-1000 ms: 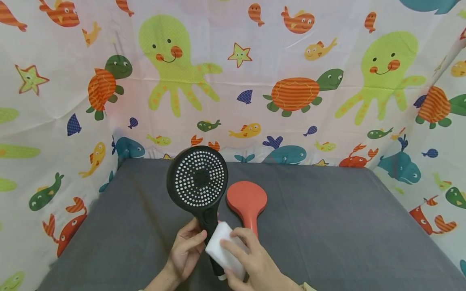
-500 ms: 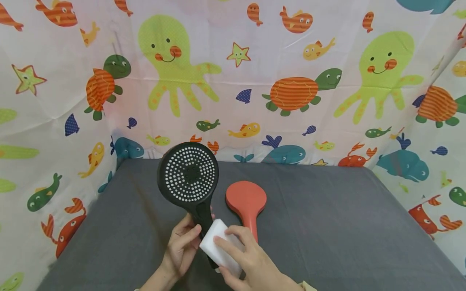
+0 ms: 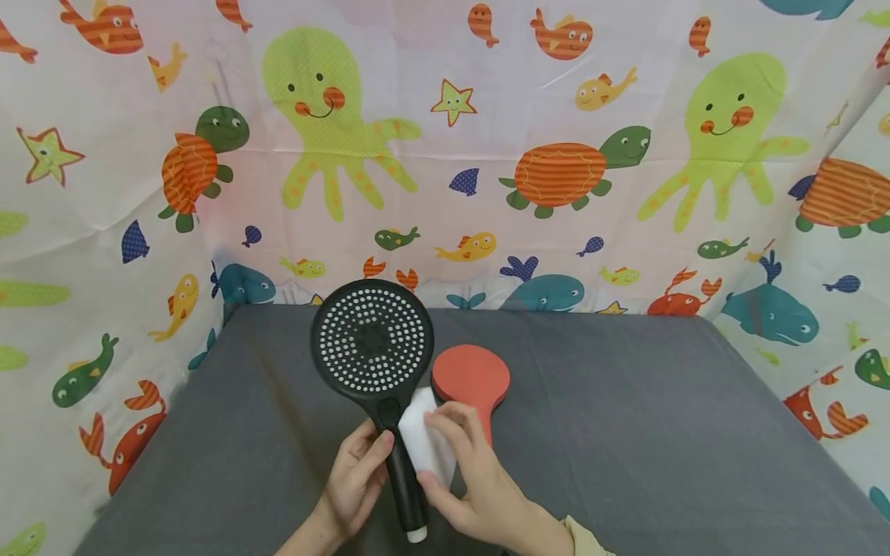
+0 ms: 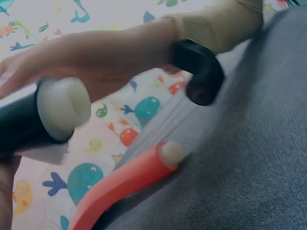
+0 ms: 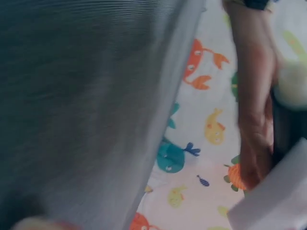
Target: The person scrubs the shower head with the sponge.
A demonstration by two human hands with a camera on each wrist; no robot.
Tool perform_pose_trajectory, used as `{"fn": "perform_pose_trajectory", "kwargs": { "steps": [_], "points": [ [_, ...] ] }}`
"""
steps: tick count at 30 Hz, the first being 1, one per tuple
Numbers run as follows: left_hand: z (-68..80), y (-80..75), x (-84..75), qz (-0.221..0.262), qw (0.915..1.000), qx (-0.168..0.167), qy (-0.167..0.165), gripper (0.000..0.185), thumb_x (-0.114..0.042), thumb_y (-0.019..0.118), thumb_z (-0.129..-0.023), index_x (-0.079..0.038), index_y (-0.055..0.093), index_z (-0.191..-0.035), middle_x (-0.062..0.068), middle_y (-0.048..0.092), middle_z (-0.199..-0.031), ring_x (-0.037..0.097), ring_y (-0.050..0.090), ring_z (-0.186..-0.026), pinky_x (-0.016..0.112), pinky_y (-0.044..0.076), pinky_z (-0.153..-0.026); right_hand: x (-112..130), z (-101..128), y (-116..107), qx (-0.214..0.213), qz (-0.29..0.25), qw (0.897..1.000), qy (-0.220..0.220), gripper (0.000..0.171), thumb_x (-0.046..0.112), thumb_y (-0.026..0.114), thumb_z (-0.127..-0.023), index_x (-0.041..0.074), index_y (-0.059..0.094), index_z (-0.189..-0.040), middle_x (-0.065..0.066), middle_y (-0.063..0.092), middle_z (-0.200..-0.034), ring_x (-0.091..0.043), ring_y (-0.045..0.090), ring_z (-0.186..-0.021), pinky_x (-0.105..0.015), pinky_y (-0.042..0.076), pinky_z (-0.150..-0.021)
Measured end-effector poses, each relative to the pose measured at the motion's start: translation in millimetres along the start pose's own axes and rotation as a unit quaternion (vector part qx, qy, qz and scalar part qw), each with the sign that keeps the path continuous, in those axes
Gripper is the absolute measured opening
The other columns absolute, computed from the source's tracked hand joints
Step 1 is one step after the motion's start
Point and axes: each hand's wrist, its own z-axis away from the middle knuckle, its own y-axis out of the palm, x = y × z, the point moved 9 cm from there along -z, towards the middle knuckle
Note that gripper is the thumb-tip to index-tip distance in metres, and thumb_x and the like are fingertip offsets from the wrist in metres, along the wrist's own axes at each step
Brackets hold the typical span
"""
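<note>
A black shower head [image 3: 372, 347] with a dotted white spray face stands upright above the grey table [image 3: 626, 432]. My left hand [image 3: 356, 480] grips its handle low down; the handle's white end [image 4: 63, 108] shows in the left wrist view. My right hand [image 3: 464, 477] holds a white sponge block [image 3: 424, 442] against the right side of the handle, just under the head. The sponge's corner [image 5: 276, 203] appears in the right wrist view. Behind the sponge an orange-red shower head [image 3: 473, 380] lies face down on the table, its handle [image 4: 122, 184] pointing toward me.
A curtain printed with octopuses, turtles and fish [image 3: 445, 147] walls the table on the back, left and right. The grey cloth stretches bare to the right [image 3: 660, 463] and to the left [image 3: 236, 455] of my hands.
The sponge slid up the black handle from near its lower end to just under the head. The black shower head swung left, then back to the right.
</note>
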Motion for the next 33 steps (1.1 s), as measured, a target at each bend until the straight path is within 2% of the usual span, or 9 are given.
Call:
{"fn": "perform_pose_trajectory", "kwargs": {
  "steps": [3, 5, 9, 14, 17, 20, 24, 30, 33],
  "points": [
    [1.2, 2.0, 7.1, -0.041, 0.9986, 0.000, -0.034, 0.027, -0.004, 0.036, -0.100, -0.010, 0.058, -0.113, -0.001, 0.061, -0.102, 0.009, 0.058, -0.090, 0.025, 0.050, -0.078, -8.0, -8.7, -6.3, -0.041, -0.018, 0.998, 0.040, 0.051, 0.020, 0.057, -0.092, -0.002, 0.035, -0.132, -0.014, 0.036, -0.121, -0.022, 0.041, -0.103, -0.032, 0.047, -0.078],
    [1.3, 1.6, 9.5, -0.054, 0.9975, -0.001, -0.046, 0.026, -0.003, 0.038, -0.099, -0.011, 0.060, -0.109, -0.001, 0.064, -0.097, 0.010, 0.061, -0.087, 0.027, 0.052, -0.076, -10.7, -11.2, -8.1, -0.046, -0.031, 0.997, 0.057, 0.050, 0.018, 0.058, -0.092, 0.000, 0.036, -0.132, -0.013, 0.037, -0.121, -0.022, 0.041, -0.105, -0.033, 0.047, -0.079],
    [-1.2, -1.4, 5.0, -0.051, 0.9980, -0.004, -0.038, 0.028, 0.000, 0.039, -0.098, -0.013, 0.063, -0.105, -0.001, 0.065, -0.097, 0.012, 0.062, -0.088, 0.032, 0.054, -0.073, -11.3, -7.5, -6.0, 0.008, -0.058, 0.996, 0.066, 0.047, 0.013, 0.059, -0.089, 0.004, 0.040, -0.131, -0.011, 0.040, -0.120, -0.020, 0.043, -0.104, -0.032, 0.047, -0.077],
    [-7.2, -8.9, -12.3, -0.031, 0.9993, -0.022, 0.007, 0.030, 0.002, 0.039, -0.097, -0.011, 0.065, -0.107, 0.001, 0.064, -0.103, 0.012, 0.062, -0.086, 0.031, 0.055, -0.067, -9.3, 9.4, -2.7, 0.098, -0.097, 0.989, 0.063, 0.040, 0.017, 0.060, -0.089, 0.009, 0.042, -0.125, -0.005, 0.042, -0.114, -0.014, 0.045, -0.098, -0.024, 0.047, -0.071],
    [-9.7, -9.5, -17.0, -0.008, 0.9996, -0.015, 0.022, 0.031, 0.003, 0.037, -0.097, -0.008, 0.065, -0.108, 0.001, 0.063, -0.100, 0.012, 0.063, -0.082, 0.029, 0.055, -0.065, -6.6, 14.8, -0.5, 0.108, -0.110, 0.986, 0.057, 0.039, 0.020, 0.060, -0.090, 0.008, 0.041, -0.122, -0.004, 0.041, -0.113, -0.012, 0.046, -0.095, -0.021, 0.047, -0.069],
    [-9.5, -7.8, -12.2, -0.010, 0.9998, -0.009, 0.014, 0.032, 0.004, 0.038, -0.097, -0.008, 0.065, -0.107, 0.001, 0.063, -0.096, 0.011, 0.062, -0.081, 0.028, 0.055, -0.065, -3.1, 9.8, -1.6, 0.068, -0.099, 0.992, 0.042, 0.041, 0.019, 0.061, -0.089, 0.004, 0.042, -0.123, -0.008, 0.041, -0.112, -0.015, 0.044, -0.095, -0.021, 0.046, -0.069],
    [-7.4, -2.7, 0.1, -0.054, 0.9985, -0.001, -0.008, 0.030, 0.006, 0.043, -0.094, -0.007, 0.065, -0.110, 0.003, 0.062, -0.101, 0.015, 0.063, -0.088, 0.033, 0.055, -0.068, -1.0, -7.6, -11.1, -0.011, -0.047, 0.998, 0.037, 0.045, 0.022, 0.062, -0.089, 0.001, 0.042, -0.123, -0.012, 0.039, -0.112, -0.018, 0.041, -0.096, -0.023, 0.043, -0.070],
    [-5.6, 7.1, 6.2, -0.066, 0.9972, 0.035, 0.008, 0.027, 0.010, 0.045, -0.092, 0.004, 0.061, -0.114, 0.007, 0.057, -0.103, 0.017, 0.062, -0.089, 0.036, 0.056, -0.066, -5.8, -34.2, -39.2, -0.122, 0.012, 0.991, 0.044, 0.052, 0.029, 0.060, -0.090, -0.006, 0.039, -0.121, -0.018, 0.037, -0.112, -0.025, 0.041, -0.096, -0.027, 0.047, -0.070],
    [-4.4, 9.7, 7.6, -0.071, 0.9965, 0.043, 0.008, 0.027, 0.011, 0.045, -0.092, 0.007, 0.060, -0.114, 0.007, 0.057, -0.103, 0.015, 0.062, -0.085, 0.034, 0.056, -0.063, -10.8, -38.5, -47.3, -0.140, 0.008, 0.988, 0.058, 0.055, 0.030, 0.059, -0.090, -0.007, 0.038, -0.124, -0.019, 0.037, -0.116, -0.027, 0.040, -0.101, -0.029, 0.050, -0.072]
  ]
}}
